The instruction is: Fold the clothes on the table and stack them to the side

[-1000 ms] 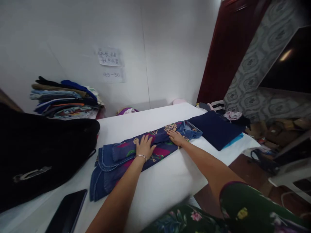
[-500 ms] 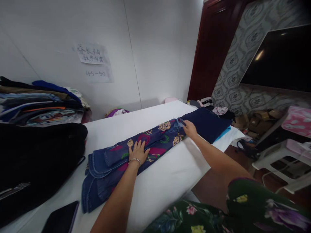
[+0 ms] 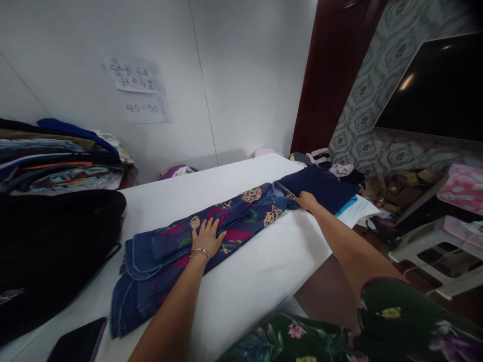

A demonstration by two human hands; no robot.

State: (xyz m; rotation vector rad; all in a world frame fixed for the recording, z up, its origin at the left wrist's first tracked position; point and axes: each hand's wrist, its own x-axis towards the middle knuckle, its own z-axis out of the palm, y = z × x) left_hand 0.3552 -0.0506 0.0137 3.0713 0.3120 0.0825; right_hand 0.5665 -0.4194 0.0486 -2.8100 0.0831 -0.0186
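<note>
A denim jacket [image 3: 241,213] with a coloured print lies folded lengthwise into a long strip across the white table. My left hand [image 3: 208,238], a bracelet at its wrist, rests flat on the middle of it with fingers spread. At the collar end, my right hand [image 3: 306,200] pinches an edge of the denim between thumb and fingers. Right behind that end lies a folded dark navy garment [image 3: 320,183], with a bright blue piece of cloth [image 3: 346,205] showing beneath it.
A tall stack of folded clothes [image 3: 56,161] and a black garment [image 3: 49,241] lie at the left. A phone [image 3: 77,342] is at the near left. Paper signs [image 3: 138,75] hang on the wall. A white stool [image 3: 445,251] and cardboard boxes [image 3: 400,188] stand at right.
My right hand has moved right and slightly nearer, drawing the collar edge outward. My left hand stays flat on the same part of the jacket. The view has shifted slightly.
</note>
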